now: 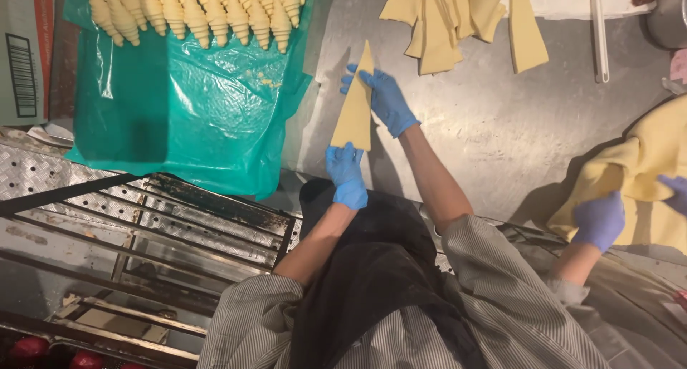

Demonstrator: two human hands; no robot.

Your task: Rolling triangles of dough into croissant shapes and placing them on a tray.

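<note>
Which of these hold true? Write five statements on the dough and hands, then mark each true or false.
1. Both the left hand and the right hand hold one dough triangle. True.
2. The hands are bare. False: they wear blue gloves.
3. Rolled croissants lie in rows on a green sheet. True.
4. The cut dough pieces lie on the green sheet. False: they lie on the metal table.
5. A co-worker's hand touches a dough sheet. True.
</note>
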